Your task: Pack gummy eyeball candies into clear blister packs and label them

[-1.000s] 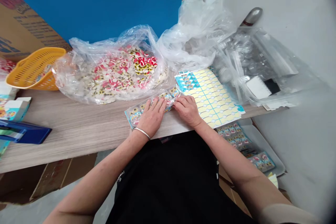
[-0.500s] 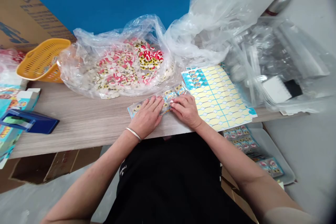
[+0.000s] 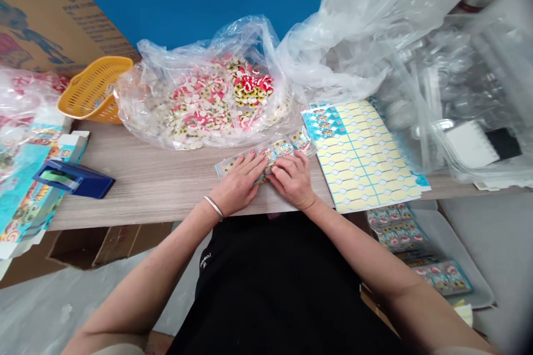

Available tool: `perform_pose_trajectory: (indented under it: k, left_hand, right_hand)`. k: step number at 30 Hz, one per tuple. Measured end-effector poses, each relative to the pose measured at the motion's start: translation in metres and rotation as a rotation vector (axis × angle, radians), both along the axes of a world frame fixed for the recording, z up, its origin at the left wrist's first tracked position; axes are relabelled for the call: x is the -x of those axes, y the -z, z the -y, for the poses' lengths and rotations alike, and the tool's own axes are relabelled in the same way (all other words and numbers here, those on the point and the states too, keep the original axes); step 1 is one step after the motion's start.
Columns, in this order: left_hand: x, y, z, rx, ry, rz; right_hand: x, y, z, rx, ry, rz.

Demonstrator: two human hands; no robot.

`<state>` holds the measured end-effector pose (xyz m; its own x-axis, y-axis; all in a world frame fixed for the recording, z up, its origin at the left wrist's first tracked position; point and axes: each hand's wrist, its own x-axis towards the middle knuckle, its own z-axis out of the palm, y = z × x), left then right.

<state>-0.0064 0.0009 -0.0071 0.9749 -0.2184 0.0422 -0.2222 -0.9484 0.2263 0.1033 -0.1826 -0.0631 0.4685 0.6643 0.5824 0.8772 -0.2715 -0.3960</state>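
Both hands press flat on a strip of packaged toys [image 3: 287, 149] at the near edge of the wooden table [image 3: 145, 183]: left hand [image 3: 238, 184] and right hand [image 3: 292, 180], fingers extended, side by side. Just right of the strip lies a yellow sticker sheet [image 3: 366, 161]; behind it, a bag of red-and-white pieces [image 3: 208, 105].

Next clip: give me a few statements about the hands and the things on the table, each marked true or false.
1. Both hands press on the long pack of small toys. True.
2. The left hand wears a bracelet at the wrist. True.
3. The right hand holds the blue tape dispenser. False: it lies apart, far to the left on the table.
4. The sticker sheet lies left of the hands. False: it lies to their right.
5. The yellow basket stands beside the clear bag of round pieces. True.
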Motion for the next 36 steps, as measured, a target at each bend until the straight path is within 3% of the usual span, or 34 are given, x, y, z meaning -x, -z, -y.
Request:
perform_pose_trajectory:
  k: [2,7,14,18,24,27,36]
  left_hand:
    - [0.007,-0.002,-0.01,-0.015,0.024,-0.01]
    - [0.019,-0.002,-0.024,-0.082,-0.076,0.025]
    - [0.018,0.001,-0.021,-0.058,-0.088,0.018]
    - [0.018,0.001,-0.021,-0.056,-0.095,0.028]
    - [0.019,0.005,-0.022,-0.076,-0.078,0.048]
    - [0.02,0.006,-0.022,-0.089,-0.058,0.059]
    - [0.021,0.007,-0.023,-0.122,-0.025,0.063]
  right_hand:
    - [-0.001,0.004,0.002,-0.005,-0.013,-0.004]
    - [-0.008,0.01,0.009,0.027,-0.078,0.015]
    - [-0.011,0.004,0.01,0.076,-0.112,0.052]
    - [-0.005,0.001,-0.001,0.042,-0.092,0.047]
    - [0.009,0.002,-0.017,-0.042,-0.181,0.198]
    - [0.011,0.001,-0.017,-0.107,-0.18,0.281]
    - [0.006,0.006,-0.01,-0.101,-0.264,0.286]
